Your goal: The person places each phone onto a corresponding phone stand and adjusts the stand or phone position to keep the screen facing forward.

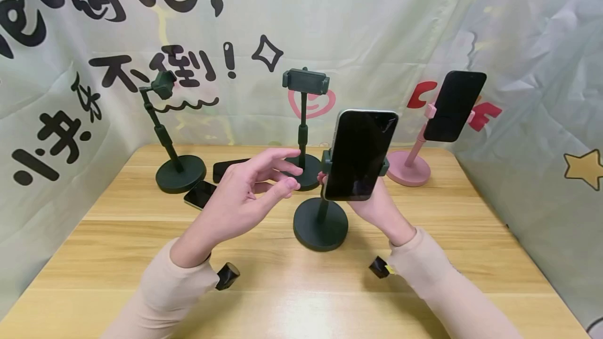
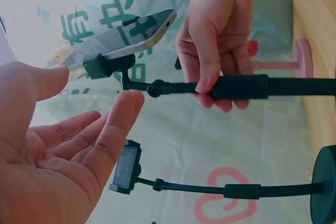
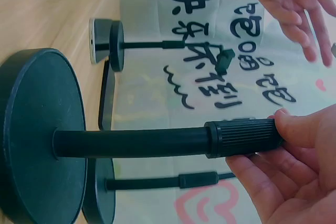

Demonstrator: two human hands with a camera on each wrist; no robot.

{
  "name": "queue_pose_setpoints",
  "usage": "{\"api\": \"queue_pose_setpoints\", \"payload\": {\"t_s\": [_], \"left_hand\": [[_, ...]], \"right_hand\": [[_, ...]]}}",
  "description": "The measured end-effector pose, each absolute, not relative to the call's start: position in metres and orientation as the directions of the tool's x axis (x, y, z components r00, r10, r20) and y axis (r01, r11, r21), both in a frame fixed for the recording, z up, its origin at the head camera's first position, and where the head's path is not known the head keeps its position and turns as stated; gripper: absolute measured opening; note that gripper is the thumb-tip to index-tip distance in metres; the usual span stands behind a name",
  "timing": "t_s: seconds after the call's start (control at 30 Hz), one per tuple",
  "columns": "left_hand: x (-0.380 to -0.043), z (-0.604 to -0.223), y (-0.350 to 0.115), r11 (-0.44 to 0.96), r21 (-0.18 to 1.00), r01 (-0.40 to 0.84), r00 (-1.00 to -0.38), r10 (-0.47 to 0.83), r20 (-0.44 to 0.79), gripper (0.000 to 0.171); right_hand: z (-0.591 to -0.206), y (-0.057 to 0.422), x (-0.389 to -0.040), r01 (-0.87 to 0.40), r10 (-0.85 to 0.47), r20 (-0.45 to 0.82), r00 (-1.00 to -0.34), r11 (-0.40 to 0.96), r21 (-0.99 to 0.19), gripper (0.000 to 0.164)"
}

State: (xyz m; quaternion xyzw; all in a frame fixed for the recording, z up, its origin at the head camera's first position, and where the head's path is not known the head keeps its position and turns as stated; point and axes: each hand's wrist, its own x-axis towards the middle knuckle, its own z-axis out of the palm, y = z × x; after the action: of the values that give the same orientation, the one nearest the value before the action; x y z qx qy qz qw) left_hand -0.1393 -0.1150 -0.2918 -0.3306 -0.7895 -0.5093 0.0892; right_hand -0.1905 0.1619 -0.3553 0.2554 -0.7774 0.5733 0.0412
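R hand (image 3: 304, 182): thumb and fingers curled round the ribbed collar (image 3: 244, 138) of the front stand (image 1: 320, 229). Probable reason: the collar is the thickest part of the post, and a hold there steadies the stand w/o covering the clamp (image 2: 100, 66).

L hand (image 1: 242, 192): fingers loosely bent, nothing held; fingertips near the front stand but apart from it in the head view. Likely kept free so as to reach the clamp or the phone, though I can't confirm intent.

Phone (image 1: 360, 156): seated in the clamp of the front stand, tilted, screen twd the person, presumably for viewing. Pos. rel. to R grip: above it, joined via clamp, jointed arm & post; seen from the person's side, it hides part of the R hand. Rel. to L grip: to its right, near, no contact seen.

Surroundings: middle stand (image 1: 303, 135) behind, clamp w/o phone; pink stand (image 1: 409, 171) at R rear, carrying a dark phone (image 1: 454, 106). Both stand on the table (image 1: 301, 297); their wide bases presumably prevent tipping.
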Motion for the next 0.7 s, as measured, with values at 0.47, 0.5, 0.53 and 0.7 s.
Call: {"api": "queue_pose_setpoints", "payload": {"t_s": [0.47,0.5,0.53,0.7], "left_hand": [[-0.148,-0.304,-0.128,0.352,0.746,0.565,-0.806,0.428,0.409,0.052],[-0.148,-0.306,-0.129,0.353,0.745,0.566,-0.805,0.430,0.408,0.053],[-0.149,-0.307,-0.130,0.355,0.743,0.567,-0.805,0.430,0.408,0.053],[-0.152,-0.311,-0.135,0.373,0.735,0.566,-0.807,0.431,0.403,0.055]], "right_hand": [[-0.338,0.197,-0.229,-0.476,-0.349,0.403,-0.846,0.156,-0.865,0.020],[-0.337,0.199,-0.233,-0.487,-0.341,0.408,-0.847,0.188,-0.853,0.019],[-0.336,0.201,-0.236,-0.490,-0.332,0.410,-0.849,0.206,-0.847,0.019],[-0.332,0.209,-0.254,-0.448,-0.282,0.389,-0.877,0.188,-0.874,0.017]]}}
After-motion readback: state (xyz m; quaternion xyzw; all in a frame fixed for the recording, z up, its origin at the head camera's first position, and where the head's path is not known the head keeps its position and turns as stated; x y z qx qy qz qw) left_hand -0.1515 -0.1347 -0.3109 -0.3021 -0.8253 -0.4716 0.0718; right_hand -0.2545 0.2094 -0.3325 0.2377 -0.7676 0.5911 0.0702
